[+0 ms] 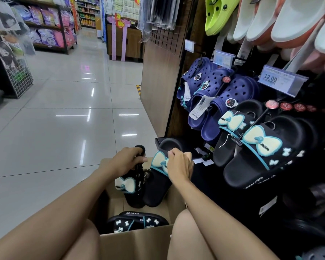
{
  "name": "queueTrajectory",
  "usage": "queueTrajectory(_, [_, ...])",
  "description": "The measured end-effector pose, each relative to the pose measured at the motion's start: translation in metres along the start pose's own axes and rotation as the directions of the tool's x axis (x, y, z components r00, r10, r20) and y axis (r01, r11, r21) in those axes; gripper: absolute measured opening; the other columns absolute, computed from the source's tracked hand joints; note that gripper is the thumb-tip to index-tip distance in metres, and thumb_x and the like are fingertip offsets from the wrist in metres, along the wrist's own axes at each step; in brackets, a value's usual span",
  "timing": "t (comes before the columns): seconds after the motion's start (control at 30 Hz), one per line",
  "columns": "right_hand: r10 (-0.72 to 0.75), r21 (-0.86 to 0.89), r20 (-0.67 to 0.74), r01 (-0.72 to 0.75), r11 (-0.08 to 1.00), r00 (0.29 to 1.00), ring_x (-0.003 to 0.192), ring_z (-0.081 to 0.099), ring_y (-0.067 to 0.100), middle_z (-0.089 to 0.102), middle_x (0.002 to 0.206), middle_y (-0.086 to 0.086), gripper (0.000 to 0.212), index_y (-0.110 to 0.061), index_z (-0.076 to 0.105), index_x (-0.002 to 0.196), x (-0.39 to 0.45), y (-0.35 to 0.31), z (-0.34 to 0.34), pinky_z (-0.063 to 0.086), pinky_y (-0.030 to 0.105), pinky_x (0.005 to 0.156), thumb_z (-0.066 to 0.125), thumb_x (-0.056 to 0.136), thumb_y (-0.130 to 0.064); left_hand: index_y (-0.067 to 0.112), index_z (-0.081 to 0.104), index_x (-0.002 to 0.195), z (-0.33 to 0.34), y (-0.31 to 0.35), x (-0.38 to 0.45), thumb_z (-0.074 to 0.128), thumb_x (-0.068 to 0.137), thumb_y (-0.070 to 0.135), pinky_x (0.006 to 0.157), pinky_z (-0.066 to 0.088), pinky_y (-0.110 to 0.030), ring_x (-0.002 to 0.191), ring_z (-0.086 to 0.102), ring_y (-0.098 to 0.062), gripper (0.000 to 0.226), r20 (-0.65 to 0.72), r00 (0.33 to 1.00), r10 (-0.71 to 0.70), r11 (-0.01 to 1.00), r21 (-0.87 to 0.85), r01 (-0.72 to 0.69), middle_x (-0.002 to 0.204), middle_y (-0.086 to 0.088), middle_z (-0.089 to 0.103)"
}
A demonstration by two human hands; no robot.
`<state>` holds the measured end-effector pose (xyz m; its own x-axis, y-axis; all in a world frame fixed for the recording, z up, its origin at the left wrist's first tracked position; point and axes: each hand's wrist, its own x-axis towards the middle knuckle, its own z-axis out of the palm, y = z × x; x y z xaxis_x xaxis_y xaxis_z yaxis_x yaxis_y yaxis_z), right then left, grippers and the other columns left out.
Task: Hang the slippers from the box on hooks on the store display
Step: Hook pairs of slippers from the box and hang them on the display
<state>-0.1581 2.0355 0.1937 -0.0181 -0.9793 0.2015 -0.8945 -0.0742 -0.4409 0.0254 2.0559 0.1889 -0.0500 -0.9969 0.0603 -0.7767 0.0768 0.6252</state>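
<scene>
While the cardboard box (pixel 139 241) sits on the floor between the person's knees, both hands reach over it. The left hand (pixel 127 160) has its grip closed round the heel end of a black slipper (pixel 133 186), fingers curled over the top so the slipper hangs toe-down into the box, its cream bow facing the camera. The right hand (pixel 179 164) closes its grip on a second black slipper (pixel 158 177), fingertips pinching the top edge of the bow strap (the thumb is hidden behind the hand). These two slippers touch side by side, lifted partly above the box rim. Another slipper pair (pixel 137 221) with small white bows lies at the bottom of the box, nearer the camera. To the right, on the store display, matching black bow slippers (pixel 261 147) hang on hooks, with navy clogs (pixel 214 94) hanging just above them and a price tag (pixel 281 79) reading 12.00.
</scene>
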Motion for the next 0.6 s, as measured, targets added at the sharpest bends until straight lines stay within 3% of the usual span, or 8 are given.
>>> queueTrajectory(0.1, [-0.122, 0.038, -0.003, 0.122, 0.992, 0.993, 0.106, 0.047, 0.018, 0.063, 0.095, -0.004, 0.032, -0.018, 0.065, 0.104, -0.006, -0.007, -0.007, 0.036, 0.033, 0.081, 0.037, 0.105, -0.034, 0.003, 0.063, 0.097, 0.001, 0.002, 0.0, 0.06, 0.096, 0.035, 0.07, 0.05, -0.034, 0.064, 0.058, -0.017, 0.032, -0.018, 1.0, 0.0, 1.0, 0.018, 0.001, 0.087, -0.008, 0.067])
queueTrajectory(0.17, [-0.183, 0.085, 0.046, 0.178, 0.98, 0.982, 0.097, 0.042, 0.016, 0.043, 0.078, -0.015, 0.032, -0.015, 0.065, 0.105, -0.009, -0.009, -0.013, 0.039, 0.035, 0.087, 0.038, 0.106, -0.032, 0.003, 0.064, 0.096, 0.002, -0.001, 0.001, 0.061, 0.095, 0.036, 0.072, 0.053, -0.038, 0.068, 0.063, -0.021, 0.032, -0.022, 1.0, -0.012, 0.999, 0.033, 0.012, 0.088, -0.007, 0.069])
queueTrajectory(0.23, [-0.206, 0.106, 0.095, 0.196, 0.975, 0.974, 0.094, 0.038, 0.016, 0.027, 0.074, -0.017, 0.032, -0.013, 0.066, 0.108, -0.01, -0.009, -0.015, 0.039, 0.036, 0.09, 0.038, 0.106, -0.03, 0.003, 0.064, 0.095, 0.001, -0.004, 0.001, 0.062, 0.095, 0.037, 0.074, 0.054, -0.042, 0.072, 0.065, -0.025, 0.034, -0.029, 0.999, -0.013, 0.999, 0.046, 0.014, 0.09, -0.009, 0.07])
queueTrajectory(0.5, [-0.32, 0.086, 0.207, 0.309, 0.947, 0.924, 0.112, 0.044, 0.022, 0.034, 0.079, -0.016, 0.028, -0.016, 0.067, 0.114, -0.007, -0.002, -0.011, 0.036, 0.036, 0.093, 0.042, 0.105, -0.023, 0.002, 0.062, 0.086, 0.0, -0.007, -0.001, 0.063, 0.094, 0.035, 0.071, 0.052, -0.044, 0.066, 0.063, -0.028, 0.034, -0.05, 0.999, 0.007, 0.999, 0.041, -0.005, 0.078, -0.013, 0.068])
queueTrajectory(0.6, [-0.317, 0.111, 0.287, 0.297, 0.948, 0.904, 0.111, 0.043, 0.02, 0.045, 0.093, -0.005, 0.027, -0.024, 0.069, 0.108, -0.007, -0.003, -0.002, 0.034, 0.035, 0.096, 0.043, 0.103, -0.031, 0.005, 0.059, 0.083, -0.001, -0.007, 0.0, 0.058, 0.098, 0.031, 0.069, 0.05, -0.044, 0.063, 0.063, -0.028, 0.03, -0.109, 0.994, 0.013, 1.0, 0.005, -0.013, 0.07, -0.012, 0.064])
